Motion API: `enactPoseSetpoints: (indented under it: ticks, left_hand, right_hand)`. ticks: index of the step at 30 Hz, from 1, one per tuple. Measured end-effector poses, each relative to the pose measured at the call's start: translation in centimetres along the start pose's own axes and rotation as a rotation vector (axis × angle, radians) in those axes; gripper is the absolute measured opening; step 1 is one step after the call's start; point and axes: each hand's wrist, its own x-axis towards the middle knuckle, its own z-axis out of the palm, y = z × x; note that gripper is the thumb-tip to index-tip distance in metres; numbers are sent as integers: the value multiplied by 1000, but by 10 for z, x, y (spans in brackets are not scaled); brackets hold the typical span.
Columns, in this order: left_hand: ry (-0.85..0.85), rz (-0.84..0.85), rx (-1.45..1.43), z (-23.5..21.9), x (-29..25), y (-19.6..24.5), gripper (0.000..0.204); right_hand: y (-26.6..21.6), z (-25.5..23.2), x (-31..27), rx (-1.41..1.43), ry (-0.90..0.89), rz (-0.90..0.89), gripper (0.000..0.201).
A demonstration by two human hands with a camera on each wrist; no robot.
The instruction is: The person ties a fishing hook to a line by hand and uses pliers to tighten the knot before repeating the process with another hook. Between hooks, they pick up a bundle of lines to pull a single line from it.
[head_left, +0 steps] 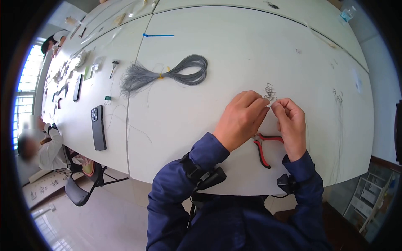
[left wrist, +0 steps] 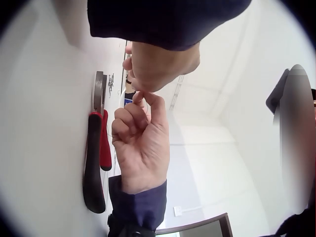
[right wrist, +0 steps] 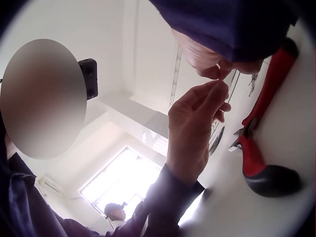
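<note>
Over the near part of the table, my left hand (head_left: 242,118) and right hand (head_left: 292,124) meet almost fingertip to fingertip. Thumb and index finger of each pinch at something tiny and thin; I cannot tell its kind, as the fingers mostly hide it. Just beyond the fingertips lies a small heap of dark curved hooks (head_left: 270,89). Pliers with red and black handles (head_left: 261,154) lie on the table under and between the hands. In the left wrist view the right hand (left wrist: 143,143) shows its curled fingers; in the right wrist view the left hand (right wrist: 195,126) pinches too.
A grey bundle of thin strands (head_left: 190,69), tied with yellow, lies left of centre, near a blue cable tie (head_left: 158,35). Fine strands with dark tips (head_left: 338,99) lie at right. A phone (head_left: 99,127) is on the left table; people sit beyond.
</note>
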Motion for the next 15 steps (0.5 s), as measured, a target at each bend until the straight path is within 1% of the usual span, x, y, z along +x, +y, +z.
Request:
enactPoseSetpoints:
  ticks: [2,5,8,9,11,14,15]
  left_hand:
    - [6,35,40,1,-1,-2,20]
    - [-9,35,47,2,-3,-3,14]
    - [-7,-292,-203,-2,-1,10,10]
    - [5,-370,-278,-1,0,10,10]
    - [33,-523,-428,-1,-1,7,13]
    - [60,-615,-630,1,-2,4,17]
    - [43,-659,-685,0,-2,4,17]
  right_hand:
    - [1,0,0,-11,-4,7,15]
    - [3,1,-1,-88,8,-39,15]
    - [7,2,0,-58,34,-81,17]
    - [8,4,0,-50,42,-133,19]
    - [6,2,-1,5,0,-91,20]
    - [4,3,-3,48,-15,-66,20]
    - [4,4,-3,54,-10,-64,20]
